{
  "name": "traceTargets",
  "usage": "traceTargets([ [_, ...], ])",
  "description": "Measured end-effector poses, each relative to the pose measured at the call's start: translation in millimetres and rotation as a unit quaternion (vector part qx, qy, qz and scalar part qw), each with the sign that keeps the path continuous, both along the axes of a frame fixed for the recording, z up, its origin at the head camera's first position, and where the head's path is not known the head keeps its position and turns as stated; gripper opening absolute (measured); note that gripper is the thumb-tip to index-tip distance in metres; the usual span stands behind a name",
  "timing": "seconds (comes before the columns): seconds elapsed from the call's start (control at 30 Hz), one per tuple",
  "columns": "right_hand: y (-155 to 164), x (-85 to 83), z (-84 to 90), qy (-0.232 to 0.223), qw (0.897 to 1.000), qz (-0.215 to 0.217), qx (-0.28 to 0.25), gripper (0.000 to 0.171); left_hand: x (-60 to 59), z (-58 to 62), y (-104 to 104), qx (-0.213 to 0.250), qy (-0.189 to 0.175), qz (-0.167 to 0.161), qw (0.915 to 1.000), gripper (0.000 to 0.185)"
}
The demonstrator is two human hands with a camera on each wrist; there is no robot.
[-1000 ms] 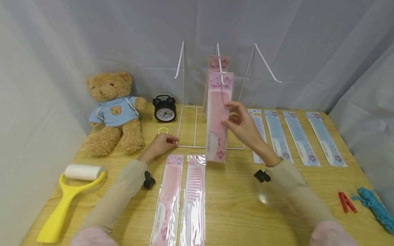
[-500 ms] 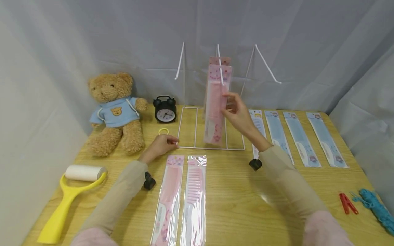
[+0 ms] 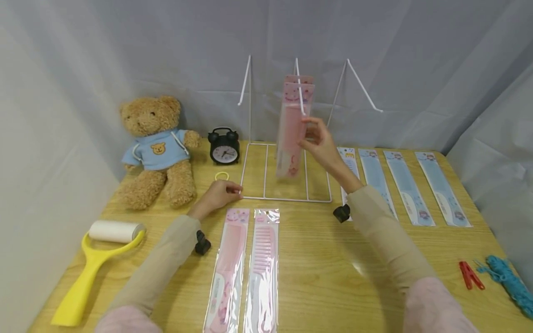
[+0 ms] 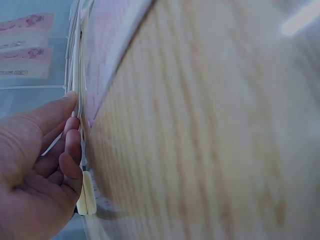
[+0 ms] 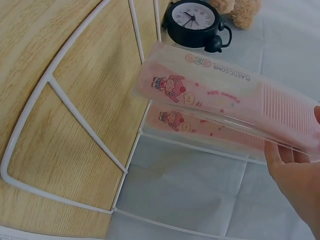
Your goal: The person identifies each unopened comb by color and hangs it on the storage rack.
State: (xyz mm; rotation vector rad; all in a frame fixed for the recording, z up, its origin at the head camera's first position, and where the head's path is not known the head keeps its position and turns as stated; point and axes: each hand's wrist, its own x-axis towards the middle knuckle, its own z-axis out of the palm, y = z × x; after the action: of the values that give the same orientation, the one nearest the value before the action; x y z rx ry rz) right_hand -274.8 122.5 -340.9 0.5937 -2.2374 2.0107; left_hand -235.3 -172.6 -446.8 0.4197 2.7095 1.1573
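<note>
Comb pack on the rack's middle hook

Right hand (image 3: 318,141) pinches the pink comb pack (image 3: 293,129) hanging near the table's far edge; left hand (image 3: 218,196), fingers curled, touches the rack (image 3: 250,171) base.

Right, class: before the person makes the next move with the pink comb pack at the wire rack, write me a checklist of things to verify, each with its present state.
1. Right hand holds the front pink comb pack: ok, fingers pinch its edge.
2. Pack's hole threaded on the middle hook: ok, the pack hangs from it, in front of a second pink pack.
3. Pack seated fully back on the hook: cannot tell.
4. Left hand steadies the rack base: ok, fingertips touch its front left corner.
5. Two pink packs on the table lie within reach: ok, flat between the forearms.
6. Left hook and right hook free: ok, nothing hangs on them.
</note>
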Motion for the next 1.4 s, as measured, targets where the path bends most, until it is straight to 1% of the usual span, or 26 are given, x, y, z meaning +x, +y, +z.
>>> traceTargets([
  [0.23,1.3,-1.1,-3.6,-0.015,1.000,0.002,-0.005,0.050,-0.6,2.9,0.4,-0.002,0.006,-0.001,1.0000,0.026],
  [0.5,-0.1,-3.2,-11.7,-0.033,0.999,-0.005,-0.007,0.048,-0.5,5.1,2.7,-0.002,0.000,0.001,1.0000,0.027],
  [0.57,0.1,-3.8,-14.3,-0.038,0.999,-0.006,0.005,0.047,0.0,4.4,2.6,-0.003,0.004,0.002,1.0000,0.027],
  [0.73,3.2,-5.4,-21.9,-0.031,0.999,-0.010,0.033,0.044,1.3,2.0,2.1,-0.004,0.019,0.004,0.9998,0.026],
  [0.97,9.7,-3.1,-30.3,-0.050,0.997,-0.026,0.061,0.044,1.4,2.6,1.9,-0.006,0.017,0.003,0.9998,0.025],
  [1.17,9.9,2.6,-38.6,-0.045,0.995,-0.041,0.077,0.042,2.1,3.4,1.7,-0.003,0.011,0.003,0.9999,0.026],
  [1.27,10.0,7.5,-42.6,-0.048,0.994,-0.043,0.090,0.040,2.5,3.2,1.5,-0.003,0.005,0.005,1.0000,0.027],
  [1.4,11.2,15.0,-48.8,-0.049,0.992,-0.043,0.108,0.040,2.0,1.8,0.2,-0.003,0.005,0.007,1.0000,0.028],
])
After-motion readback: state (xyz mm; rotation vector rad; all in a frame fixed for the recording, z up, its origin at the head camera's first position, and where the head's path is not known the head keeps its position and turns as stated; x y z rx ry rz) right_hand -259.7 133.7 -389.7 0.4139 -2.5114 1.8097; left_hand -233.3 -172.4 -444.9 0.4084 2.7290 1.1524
